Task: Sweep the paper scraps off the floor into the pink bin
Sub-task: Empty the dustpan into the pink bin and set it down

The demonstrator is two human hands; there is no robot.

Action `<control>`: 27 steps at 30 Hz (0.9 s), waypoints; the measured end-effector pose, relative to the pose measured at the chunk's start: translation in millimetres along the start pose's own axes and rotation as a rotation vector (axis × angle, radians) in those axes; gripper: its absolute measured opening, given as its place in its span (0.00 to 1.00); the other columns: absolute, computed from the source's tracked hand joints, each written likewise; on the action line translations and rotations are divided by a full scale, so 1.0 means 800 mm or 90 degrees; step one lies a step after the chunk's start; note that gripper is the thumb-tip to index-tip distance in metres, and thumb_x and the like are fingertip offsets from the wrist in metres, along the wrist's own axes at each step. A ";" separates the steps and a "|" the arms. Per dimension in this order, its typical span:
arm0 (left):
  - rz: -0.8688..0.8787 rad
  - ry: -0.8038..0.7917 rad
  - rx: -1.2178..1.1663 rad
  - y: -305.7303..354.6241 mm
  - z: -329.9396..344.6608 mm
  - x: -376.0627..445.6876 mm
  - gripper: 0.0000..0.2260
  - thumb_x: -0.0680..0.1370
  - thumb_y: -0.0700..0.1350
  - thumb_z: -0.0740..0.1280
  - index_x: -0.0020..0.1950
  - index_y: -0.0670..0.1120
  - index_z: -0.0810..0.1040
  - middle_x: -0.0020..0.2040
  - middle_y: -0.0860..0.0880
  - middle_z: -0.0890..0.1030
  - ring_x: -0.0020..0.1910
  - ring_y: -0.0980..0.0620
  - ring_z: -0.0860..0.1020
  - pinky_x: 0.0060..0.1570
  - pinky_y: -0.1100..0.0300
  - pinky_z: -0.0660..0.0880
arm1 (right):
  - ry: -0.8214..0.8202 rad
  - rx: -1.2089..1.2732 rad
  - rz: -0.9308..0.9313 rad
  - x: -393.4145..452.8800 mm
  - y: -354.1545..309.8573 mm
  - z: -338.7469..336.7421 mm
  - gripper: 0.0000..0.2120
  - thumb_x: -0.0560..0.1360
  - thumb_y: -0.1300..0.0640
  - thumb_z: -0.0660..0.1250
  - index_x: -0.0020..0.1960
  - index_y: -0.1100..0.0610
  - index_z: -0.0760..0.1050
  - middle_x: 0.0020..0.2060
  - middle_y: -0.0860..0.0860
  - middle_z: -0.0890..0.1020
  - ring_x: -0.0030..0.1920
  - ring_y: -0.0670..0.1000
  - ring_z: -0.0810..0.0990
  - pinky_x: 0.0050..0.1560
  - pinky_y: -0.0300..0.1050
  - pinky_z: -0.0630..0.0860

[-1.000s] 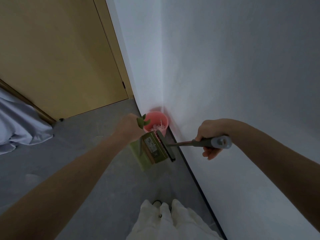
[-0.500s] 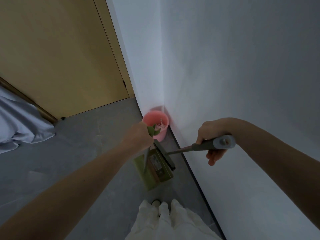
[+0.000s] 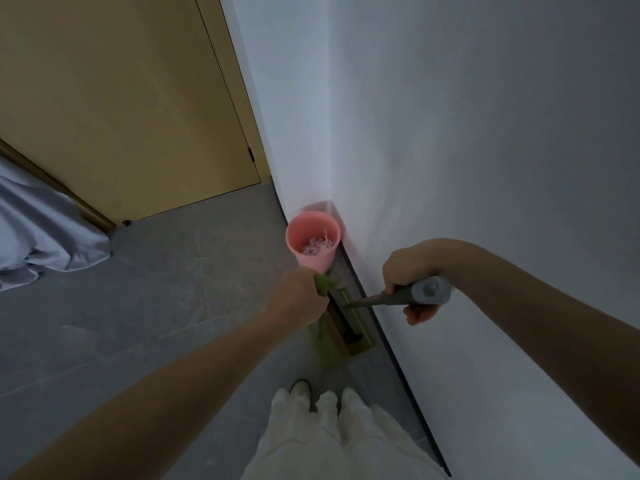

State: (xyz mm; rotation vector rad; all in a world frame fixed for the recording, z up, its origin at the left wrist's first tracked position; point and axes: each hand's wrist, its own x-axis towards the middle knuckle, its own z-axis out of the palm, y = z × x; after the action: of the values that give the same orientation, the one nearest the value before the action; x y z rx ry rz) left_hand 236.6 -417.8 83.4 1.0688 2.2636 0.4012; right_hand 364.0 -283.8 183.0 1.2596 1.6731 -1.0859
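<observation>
Corner of a room w/ a grey floor, white walls meeting at the corner, a tan door at upper left and a pale blue-grey cloth lying bunched at the left edge. The pink bin is standing right in the corner, touching or nearly touching both walls, and paper scraps are sitting inside it.

The left hand is curling round the green handle of the dustpan, which is hanging tilted just in front of the bin, apart from the rim. The right hand is gripping the grey handle of the brush, fingers wrapped under it; the brush head is lying in or against the pan, exact contact hard to tell.

Progress, as a judgement: the job is looking close to done. Scraps are already in the bin and no loose paper is showing on the visible floor, though the floor under the pan and behind the arms is hidden. What's left is prob. checking the pan is empty and scanning for strays.

Labels: no writing is readable anywhere; too dim and blurred.
</observation>
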 end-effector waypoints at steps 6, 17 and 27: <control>-0.002 -0.012 -0.005 -0.011 0.003 0.028 0.10 0.74 0.37 0.66 0.33 0.46 0.74 0.37 0.49 0.79 0.34 0.54 0.76 0.29 0.65 0.67 | 0.010 -0.009 0.033 0.005 -0.019 -0.023 0.07 0.79 0.64 0.56 0.49 0.68 0.69 0.23 0.61 0.79 0.23 0.56 0.80 0.24 0.44 0.78; 0.041 -0.068 0.003 -0.069 -0.031 0.110 0.10 0.75 0.42 0.69 0.35 0.49 0.73 0.35 0.50 0.77 0.36 0.52 0.79 0.32 0.65 0.69 | 0.008 0.137 0.103 0.064 -0.093 -0.040 0.09 0.78 0.62 0.61 0.54 0.67 0.71 0.42 0.64 0.79 0.26 0.56 0.81 0.24 0.43 0.78; 0.216 -0.137 0.056 -0.114 -0.079 0.171 0.04 0.79 0.47 0.66 0.45 0.47 0.77 0.33 0.56 0.71 0.30 0.60 0.71 0.29 0.68 0.64 | -0.038 0.178 0.147 0.112 -0.231 -0.056 0.04 0.77 0.63 0.60 0.49 0.64 0.68 0.26 0.56 0.75 0.17 0.51 0.72 0.17 0.35 0.70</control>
State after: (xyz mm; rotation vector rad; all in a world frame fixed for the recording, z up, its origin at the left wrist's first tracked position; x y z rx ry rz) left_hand 74.7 -370.5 34.1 1.4743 1.9288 0.3057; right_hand 160.9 -241.2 149.9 1.5379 1.3257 -1.2299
